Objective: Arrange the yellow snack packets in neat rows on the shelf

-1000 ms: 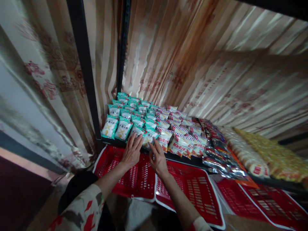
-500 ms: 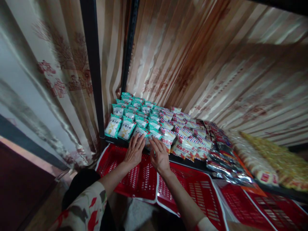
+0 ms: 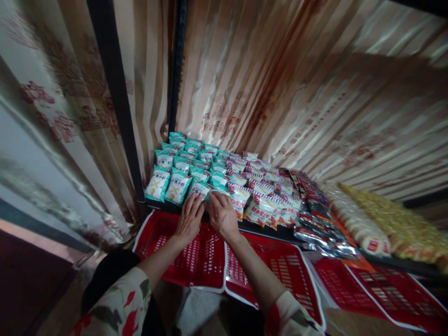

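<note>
Rows of small teal-and-white snack packets [image 3: 158, 184] stand at the left end of a dark shelf [image 3: 154, 203]. My left hand [image 3: 191, 217] rests against the lower part of a front-row teal packet [image 3: 199, 187], its fingers stretched out and a little apart. Just beside it, my right hand [image 3: 223, 217] has its fingers bent over the front of the neighbouring teal packet [image 3: 220, 179], most of which they cover. White packets with striped tops [image 3: 240, 198] begin directly right of that hand.
Red plastic baskets [image 3: 206, 261] with white rims hang below the shelf's front edge. Further right lie dark shiny packets [image 3: 317, 228], a long bag of pale round pieces [image 3: 353, 219] and yellow bagged snacks [image 3: 395, 219]. Black posts [image 3: 114, 84] and patterned curtains [image 3: 227, 70] surround the shelf.
The view has shifted, so the shelf appears slightly further left. My right hand's fingers, stretched out before, are now more bent over the packet. My left hand stays at its packet.
</note>
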Demonstrator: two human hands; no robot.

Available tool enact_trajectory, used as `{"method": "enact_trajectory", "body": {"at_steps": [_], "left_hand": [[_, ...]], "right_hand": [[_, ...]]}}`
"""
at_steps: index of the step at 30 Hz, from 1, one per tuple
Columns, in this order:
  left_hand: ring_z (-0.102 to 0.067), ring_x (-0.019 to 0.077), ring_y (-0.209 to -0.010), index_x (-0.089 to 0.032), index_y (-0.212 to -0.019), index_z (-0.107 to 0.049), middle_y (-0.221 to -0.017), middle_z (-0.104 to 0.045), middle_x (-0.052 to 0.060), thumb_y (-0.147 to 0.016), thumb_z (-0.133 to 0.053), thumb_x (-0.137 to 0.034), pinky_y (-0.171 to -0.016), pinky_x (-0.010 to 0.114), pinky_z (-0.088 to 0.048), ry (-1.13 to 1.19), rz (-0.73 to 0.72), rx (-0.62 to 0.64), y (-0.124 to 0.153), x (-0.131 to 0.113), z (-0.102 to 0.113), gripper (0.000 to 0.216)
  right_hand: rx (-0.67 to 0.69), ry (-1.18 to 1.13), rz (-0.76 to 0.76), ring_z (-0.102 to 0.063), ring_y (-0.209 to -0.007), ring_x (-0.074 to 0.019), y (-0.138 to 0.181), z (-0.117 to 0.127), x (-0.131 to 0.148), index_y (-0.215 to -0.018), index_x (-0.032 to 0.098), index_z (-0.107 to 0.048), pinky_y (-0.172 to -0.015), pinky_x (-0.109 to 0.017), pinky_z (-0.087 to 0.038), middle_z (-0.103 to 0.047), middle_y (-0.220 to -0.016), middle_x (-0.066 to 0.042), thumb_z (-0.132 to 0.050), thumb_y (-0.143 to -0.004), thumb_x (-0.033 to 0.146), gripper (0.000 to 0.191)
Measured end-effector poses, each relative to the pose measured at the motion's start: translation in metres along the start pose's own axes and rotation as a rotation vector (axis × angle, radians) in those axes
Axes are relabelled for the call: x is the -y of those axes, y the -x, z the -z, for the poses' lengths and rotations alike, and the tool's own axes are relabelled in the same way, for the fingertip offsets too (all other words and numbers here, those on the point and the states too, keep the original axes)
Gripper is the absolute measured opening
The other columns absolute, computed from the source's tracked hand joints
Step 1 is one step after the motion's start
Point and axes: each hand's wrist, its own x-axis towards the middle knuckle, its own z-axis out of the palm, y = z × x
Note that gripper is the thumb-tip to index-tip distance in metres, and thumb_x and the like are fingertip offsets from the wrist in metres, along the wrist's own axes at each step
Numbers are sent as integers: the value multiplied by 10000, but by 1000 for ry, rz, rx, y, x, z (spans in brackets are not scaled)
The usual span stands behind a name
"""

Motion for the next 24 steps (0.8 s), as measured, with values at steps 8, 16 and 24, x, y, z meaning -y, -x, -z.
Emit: {"method": "enact_trajectory", "body": {"at_steps": [8, 16, 24], "left_hand": [[-155, 230, -1401, -217, -1262, -490, -1416, -409, 85, -856, -452, -77, -1079, 434, -327, -49, -28, -96, 1, 1, -2, 431], [-206, 248, -1385, -144, -1282, -459, -1383, -453, 102, -883, -456, -161, -1054, 423, -368, -144, -39, -103, 2, 3, -5, 399], [-150, 271, -1396, -167, -1317, -435, -1388, -442, 97, -861, -459, -125, -1071, 457, -327, -115, -80, -141, 1, -1, 0, 458]], "right_hand": [[-95, -23, 14, -462, -1115, -253, 26, 2, -6, -1234, 180, -532, -960, -465, -430, -522, -1247, -110, -417, -817, 90, 442], [-86, -16, -45, -408, -1201, -276, 34, -4, -9, -1228, 166, -541, -983, -501, -408, -468, -1331, -131, -429, -800, 81, 450], [-75, -79, -15, -351, -1286, -267, 47, -7, -14, -1247, 190, -523, -1025, -506, -388, -406, -1415, -92, -420, -799, 68, 475]]}}
